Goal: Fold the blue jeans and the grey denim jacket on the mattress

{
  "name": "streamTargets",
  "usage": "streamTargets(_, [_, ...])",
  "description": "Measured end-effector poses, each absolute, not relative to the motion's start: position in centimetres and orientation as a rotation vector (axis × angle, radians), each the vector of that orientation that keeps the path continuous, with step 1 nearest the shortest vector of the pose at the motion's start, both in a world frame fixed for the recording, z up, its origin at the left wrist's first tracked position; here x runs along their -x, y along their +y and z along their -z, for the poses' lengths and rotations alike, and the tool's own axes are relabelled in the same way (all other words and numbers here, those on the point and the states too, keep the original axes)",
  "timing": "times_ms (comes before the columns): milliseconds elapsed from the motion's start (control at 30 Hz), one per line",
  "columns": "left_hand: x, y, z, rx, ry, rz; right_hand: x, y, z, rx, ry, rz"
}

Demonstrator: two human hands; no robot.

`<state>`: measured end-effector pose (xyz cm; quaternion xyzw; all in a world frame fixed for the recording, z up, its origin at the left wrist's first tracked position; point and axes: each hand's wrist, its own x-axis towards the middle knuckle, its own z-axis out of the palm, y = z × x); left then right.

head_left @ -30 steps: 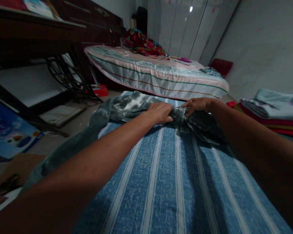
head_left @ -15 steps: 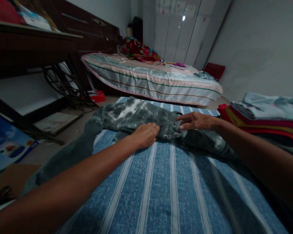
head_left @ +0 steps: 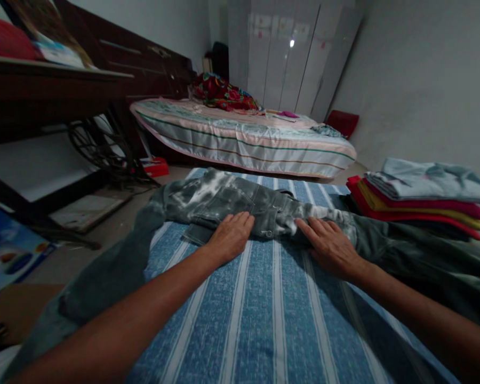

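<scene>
A grey-green tie-dyed jacket with metal buttons lies gathered in a long band across the blue striped cloth. One sleeve hangs over the left edge, while the other sleeve stretches out to the right. My left hand is closed at the jacket's near edge, fingers together and bent over the fabric; its thumb is hidden. Right of the buttons, my right hand rests palm down, its fingers apart and stretched onto the pale patch of the jacket.
Folded clothes are stacked at the right. Behind stands a bed with a red floral blanket. A treadle table is at the left, with a red box on the floor beside it.
My right hand has come down and nearer to me, from the button area onto the fabric to its right, fingers now flatter. The right sleeve lies straighter. My left hand keeps its place on the jacket.
</scene>
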<state>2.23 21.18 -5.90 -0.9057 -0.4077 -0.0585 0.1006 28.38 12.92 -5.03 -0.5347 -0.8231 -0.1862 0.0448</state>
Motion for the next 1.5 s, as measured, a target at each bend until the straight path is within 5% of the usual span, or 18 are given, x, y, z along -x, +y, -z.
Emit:
streamTargets(267, [-0.1, 21.8, 5.5, 2.89, -1.223, 0.325, -30.6, 17.0, 0.1, 1.648, -2.352, -0.274])
streamTargets(400, [1.0, 21.0, 5.6, 2.842, -1.256, 0.373, -32.4, 22.1, -0.1, 1.948, -2.15, -0.164])
streamTargets(633, [1.0, 19.7, 6.2, 2.791, -1.357, 0.434, -32.3, 26.9, 1.4, 2.225, -2.33, -0.53])
streamTargets(967, [3.5, 21.3, 3.7, 2.765, -1.738, 1.325, -28.9, 21.6, -1.0, 2.12, -2.337, 0.182])
streamTargets(1133, [5.2, 20.0, -0.1, 2.37, -1.767, 1.432, -26.3, 9.3, 0.9, 1.509, -2.321, 0.567])
streamTargets(1333, [5.6, 16.7, -4.7, 1.991, -1.351, 1.449, -24.1, 0.4, 3.2, 1.018, -2.494, 0.285])
streamTargets(1500, [4.7, 14.3, -6.6, 1.986, -1.212, 1.216, -26.2, 2.9, 1.6, 1.428, -2.29, 0.369])
